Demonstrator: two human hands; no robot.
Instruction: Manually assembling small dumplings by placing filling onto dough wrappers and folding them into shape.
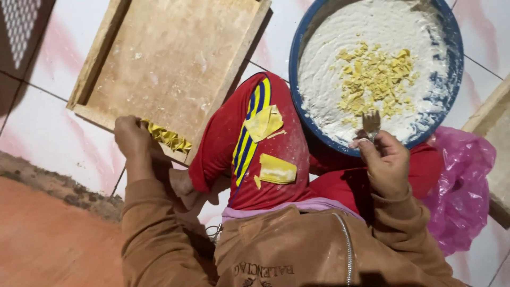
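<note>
My left hand (pixel 132 139) rests at the near corner of a floured wooden board (pixel 170 64), its fingers against a row of folded yellow dumplings (pixel 169 138). My right hand (pixel 385 162) grips a metal fork (pixel 371 125) whose tines reach over the rim of a big blue bowl (pixel 295 69). The bowl holds white filling topped with yellow crumbled bits (pixel 374 77). Two square yellow dough wrappers (pixel 264 123) lie on my red trouser leg (pixel 276 154), one above the other.
A pink plastic bag (pixel 461 186) lies by my right side. Another wooden board's edge (pixel 494 122) shows at far right. White tiled floor (pixel 48 127) meets reddish ground (pixel 48 234) at lower left.
</note>
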